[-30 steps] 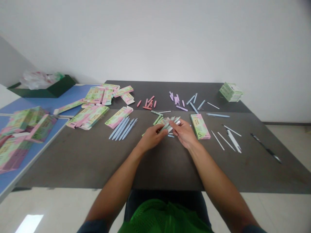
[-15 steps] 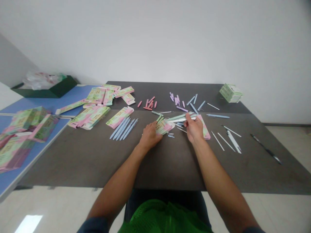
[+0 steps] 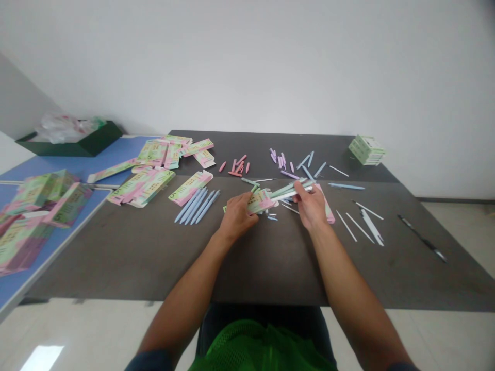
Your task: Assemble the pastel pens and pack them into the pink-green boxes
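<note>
My left hand (image 3: 236, 216) is closed on a small pink and green box (image 3: 258, 201) at the middle of the dark table (image 3: 154, 257). My right hand (image 3: 312, 207) grips a bundle of pale green and white pens (image 3: 291, 189), whose tips point at the box's open end. A second pink and green box (image 3: 327, 206) lies partly hidden under my right hand. Small loose pen parts (image 3: 275, 212) lie between my hands.
Blue pens (image 3: 196, 205) lie left of my hands, white refills (image 3: 361, 221) to the right. Pink caps (image 3: 236, 166), purple caps (image 3: 280, 157), flat boxes (image 3: 154, 170) and a box stack (image 3: 366, 149) sit further back. A blue table (image 3: 46, 206) carries more boxes and a green tray (image 3: 69, 141).
My right hand pulled the bundle of pens out to the right, away from the box. It now holds them lined up at the box's end. My left hand kept its hold on the box.
</note>
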Available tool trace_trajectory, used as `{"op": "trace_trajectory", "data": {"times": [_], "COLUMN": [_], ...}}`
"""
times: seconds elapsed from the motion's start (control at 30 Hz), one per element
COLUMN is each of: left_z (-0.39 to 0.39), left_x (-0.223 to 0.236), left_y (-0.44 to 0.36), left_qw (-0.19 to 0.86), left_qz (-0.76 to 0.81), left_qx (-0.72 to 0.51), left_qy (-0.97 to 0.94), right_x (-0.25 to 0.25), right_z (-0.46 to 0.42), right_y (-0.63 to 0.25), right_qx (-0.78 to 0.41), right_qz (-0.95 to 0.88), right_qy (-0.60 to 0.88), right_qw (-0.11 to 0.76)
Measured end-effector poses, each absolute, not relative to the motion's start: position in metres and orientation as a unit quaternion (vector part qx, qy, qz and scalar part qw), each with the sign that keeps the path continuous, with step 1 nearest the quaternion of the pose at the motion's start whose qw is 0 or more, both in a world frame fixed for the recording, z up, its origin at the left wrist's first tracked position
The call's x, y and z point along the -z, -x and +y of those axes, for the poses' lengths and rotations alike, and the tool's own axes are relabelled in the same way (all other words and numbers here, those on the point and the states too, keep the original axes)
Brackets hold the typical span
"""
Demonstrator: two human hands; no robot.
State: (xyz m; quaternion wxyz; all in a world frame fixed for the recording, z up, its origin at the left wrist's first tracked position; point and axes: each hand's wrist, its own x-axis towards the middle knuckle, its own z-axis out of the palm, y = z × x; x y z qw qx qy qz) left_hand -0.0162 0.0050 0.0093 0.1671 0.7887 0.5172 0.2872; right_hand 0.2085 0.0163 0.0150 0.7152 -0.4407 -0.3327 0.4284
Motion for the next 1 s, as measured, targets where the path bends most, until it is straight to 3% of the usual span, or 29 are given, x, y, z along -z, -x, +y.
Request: {"op": "trace_trajectory", "data": {"times": [0.33,0.67,0.83,1.0], "left_z": [0.004,0.001,-0.001,-0.005], "left_x": [-0.011,-0.007,-0.012,-0.014], "left_y": [0.015,0.012,0.011,0.011], "left_qw": [0.141,0.171,0.2,0.232], "left_qz": [0.51,0.489,0.503,0.491], "left_qx": [-0.296,-0.309,-0.341,-0.358], "left_qy": [-0.795,-0.798,-0.768,-0.759], "right_x": [-0.021,-0.015,-0.029,-0.031], "right_z": [0.011,-0.001,-0.009,-0.014], "right_y": [-0.199,-0.185,-0.186,-0.185], "right_qx": [-0.399,-0.445,-0.426,-0.371], "right_qz": [-0.345,-0.461,-0.475,-0.57], "right_qy": [0.424,0.48,0.457,0.464], "right_qw": [0.736,0.599,0.62,0.568]}}
